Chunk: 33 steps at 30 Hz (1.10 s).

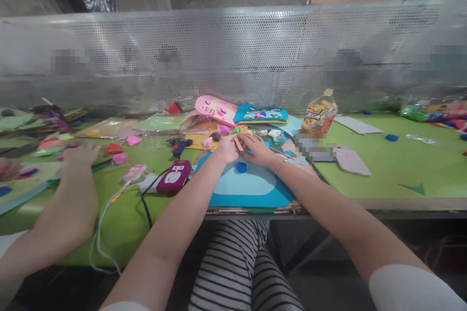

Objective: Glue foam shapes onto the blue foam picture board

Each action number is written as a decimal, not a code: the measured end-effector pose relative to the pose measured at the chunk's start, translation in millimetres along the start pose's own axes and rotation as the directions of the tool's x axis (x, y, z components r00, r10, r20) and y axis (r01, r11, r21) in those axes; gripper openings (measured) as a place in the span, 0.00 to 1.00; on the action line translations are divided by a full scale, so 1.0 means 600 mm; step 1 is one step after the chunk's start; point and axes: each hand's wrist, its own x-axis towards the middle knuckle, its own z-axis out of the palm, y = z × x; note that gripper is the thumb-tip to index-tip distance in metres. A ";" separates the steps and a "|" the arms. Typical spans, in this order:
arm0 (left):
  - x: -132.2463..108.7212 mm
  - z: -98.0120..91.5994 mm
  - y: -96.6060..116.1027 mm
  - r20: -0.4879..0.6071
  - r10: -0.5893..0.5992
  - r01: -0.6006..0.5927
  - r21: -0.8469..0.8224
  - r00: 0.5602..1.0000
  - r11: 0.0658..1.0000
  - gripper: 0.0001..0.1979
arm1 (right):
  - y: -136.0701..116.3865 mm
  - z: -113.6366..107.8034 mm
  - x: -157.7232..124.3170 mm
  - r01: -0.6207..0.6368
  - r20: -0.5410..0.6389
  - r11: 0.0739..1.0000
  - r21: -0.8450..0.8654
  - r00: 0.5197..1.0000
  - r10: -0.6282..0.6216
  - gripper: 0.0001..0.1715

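Note:
My left hand (229,149) and my right hand (258,149) meet over a blue sheet (251,200) with a light blue rounded panel. Their fingers are closed against each other, and anything between them is hidden. Just below them a small dark blue round lump (241,167) lies on the panel. Behind the hands are a pink decorated piece (216,110) and a teal decorated piece (261,114). Small pink and white lumps, possibly modelling clay, sit close to the fingers.
A purple device (175,178) with cables lies left of the sheet, near a hot glue gun (179,145). At right stand a snack bag (319,115) and a pale pink slab (352,160). Another person's arm (78,189) reaches in from the left. A perforated metal panel (233,58) closes the back.

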 end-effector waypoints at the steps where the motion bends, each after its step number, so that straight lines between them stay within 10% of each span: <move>1: 0.000 0.001 0.000 0.003 0.002 -0.002 -0.001 1.000 1.000 0.13 | -0.001 -0.001 0.000 -0.005 0.003 1.000 -0.004 1.000 0.005 0.31; 17: -0.003 0.007 0.001 0.059 -0.044 0.045 -0.010 0.997 0.999 0.18 | -0.016 -0.008 0.002 -0.027 0.043 0.995 -0.098 0.999 0.032 0.27; 25: -0.016 0.008 0.009 -0.079 -0.025 0.024 -0.024 0.997 0.999 0.33 | -0.036 -0.006 0.008 0.156 0.169 0.984 -0.087 0.976 -0.140 0.32; 33: 0.000 -0.001 0.003 -0.152 0.043 -0.036 0.047 0.987 0.998 0.18 | 0.006 0.006 -0.001 -0.166 0.178 0.969 -0.185 0.964 0.199 0.32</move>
